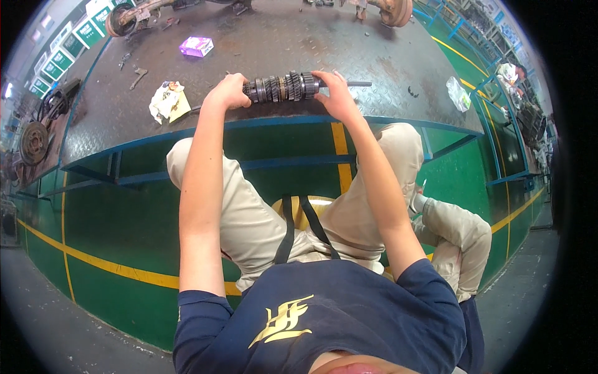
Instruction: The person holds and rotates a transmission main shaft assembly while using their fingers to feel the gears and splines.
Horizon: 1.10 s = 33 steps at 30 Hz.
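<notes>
A dark steel gear shaft with several toothed gears lies across the near edge of a metal checker-plate workbench. My left hand grips its left end. My right hand wraps around its right part, and a thin shaft tip sticks out past that hand to the right. Both forearms reach up from my seated body, with my knees in beige trousers under the bench edge.
On the bench sit a purple box, a crumpled rag with paper, a loose metal tool and a plastic bag. Axle and brake parts lie at the far edge. Another person's leg is at my right.
</notes>
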{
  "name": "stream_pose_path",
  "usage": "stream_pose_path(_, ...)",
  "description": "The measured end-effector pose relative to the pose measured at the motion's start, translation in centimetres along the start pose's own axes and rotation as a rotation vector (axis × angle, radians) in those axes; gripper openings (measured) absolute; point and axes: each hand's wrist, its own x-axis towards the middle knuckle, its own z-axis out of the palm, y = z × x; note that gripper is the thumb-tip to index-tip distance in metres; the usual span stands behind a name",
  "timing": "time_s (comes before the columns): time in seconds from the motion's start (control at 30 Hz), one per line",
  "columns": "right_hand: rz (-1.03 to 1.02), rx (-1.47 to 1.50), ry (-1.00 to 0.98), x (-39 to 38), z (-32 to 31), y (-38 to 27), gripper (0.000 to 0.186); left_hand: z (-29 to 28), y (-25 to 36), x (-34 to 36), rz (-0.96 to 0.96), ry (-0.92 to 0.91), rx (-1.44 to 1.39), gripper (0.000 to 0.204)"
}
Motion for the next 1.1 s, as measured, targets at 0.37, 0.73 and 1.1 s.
stream_pose_path(0.37, -0.024, -0.017, 0.040, -0.2, 0.1, 0.1, 0.055, -0.1, 0.9, -0.3, -0.052, 0.002, 0.048, 0.045)
stream_pose_path(0.73, -0.016, -0.020, 0.034, -0.1, -0.2, -0.3, 0.057, 0.6, 0.7, -0.4, -0.028, 0.053, 0.101, 0.038)
stream_pose_path(1.1, -0.005, -0.088, 0.021, -0.6, 0.3, 0.0, 0.060, 1.9, 0.5, -0.8, 0.048, 0.249, 0.176, 0.035)
